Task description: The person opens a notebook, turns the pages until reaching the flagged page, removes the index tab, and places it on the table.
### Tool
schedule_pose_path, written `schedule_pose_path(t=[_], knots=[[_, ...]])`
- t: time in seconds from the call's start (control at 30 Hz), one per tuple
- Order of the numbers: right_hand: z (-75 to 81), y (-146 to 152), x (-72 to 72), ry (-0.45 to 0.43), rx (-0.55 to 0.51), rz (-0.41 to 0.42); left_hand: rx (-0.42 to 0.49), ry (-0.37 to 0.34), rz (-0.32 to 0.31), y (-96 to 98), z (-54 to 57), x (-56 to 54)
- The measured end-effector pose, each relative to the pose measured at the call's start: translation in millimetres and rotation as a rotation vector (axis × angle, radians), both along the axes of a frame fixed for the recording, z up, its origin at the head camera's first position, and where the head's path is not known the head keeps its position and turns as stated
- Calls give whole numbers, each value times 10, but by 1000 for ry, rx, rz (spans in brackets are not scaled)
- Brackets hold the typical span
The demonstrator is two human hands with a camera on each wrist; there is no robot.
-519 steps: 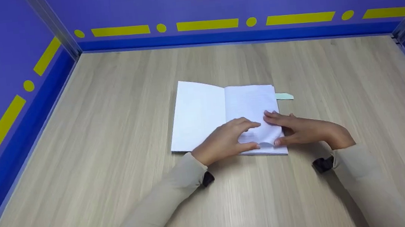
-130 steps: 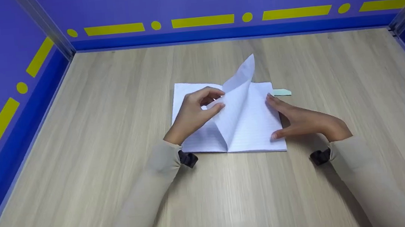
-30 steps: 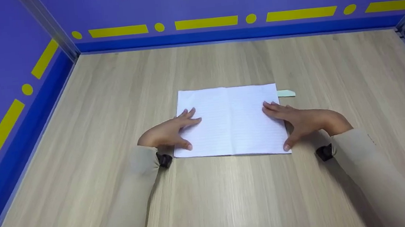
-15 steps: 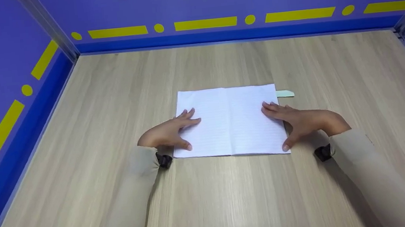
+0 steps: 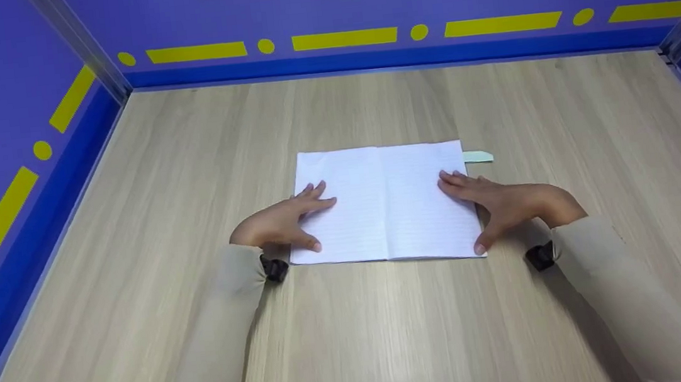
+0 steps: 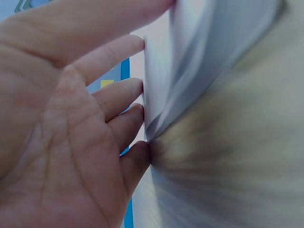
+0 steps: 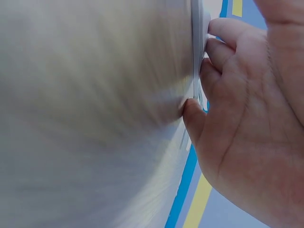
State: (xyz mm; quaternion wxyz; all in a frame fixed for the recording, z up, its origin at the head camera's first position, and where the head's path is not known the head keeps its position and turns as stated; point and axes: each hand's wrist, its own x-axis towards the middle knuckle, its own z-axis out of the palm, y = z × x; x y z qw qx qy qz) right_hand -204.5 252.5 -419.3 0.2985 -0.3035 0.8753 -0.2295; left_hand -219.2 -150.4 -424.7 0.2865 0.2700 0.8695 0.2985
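Note:
An open notebook (image 5: 384, 212) with faintly lined white pages lies flat on the wooden table, its fold running away from me. On its left page rest the spread fingertips and thumb of my left hand (image 5: 283, 221). My right hand (image 5: 503, 202) rests the same way on the outer edge of the right page. A pale green tab (image 5: 478, 156) sticks out past the notebook's right side. In the left wrist view, the left hand (image 6: 71, 128) touches the pages with its fingertips, palm raised. The right wrist view has the right hand (image 7: 242, 104) at the notebook's edge.
The wooden table (image 5: 356, 341) extends around the notebook on all sides. Blue panels (image 5: 347, 13) with yellow dashes and dots stand along its back and sides. A black wrist camera (image 5: 274, 267) sits at the left cuff, another black camera (image 5: 540, 255) at the right.
Several seconds ago the left hand was turning a leaf leftward; earlier still, both hands were at the right-hand pages. Now the pages lie flat. Over the last second the hands have stayed put.

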Motion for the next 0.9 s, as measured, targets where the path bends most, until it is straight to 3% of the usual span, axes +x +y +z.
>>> schedule_pose_path(t=[0.4,0.9], knots=[[2,-8,2,-2,11,-10,-21,-4,18,20,21,18],[-6,-10,0,12,-16,-36,-1,0,-10,0,22,1]])
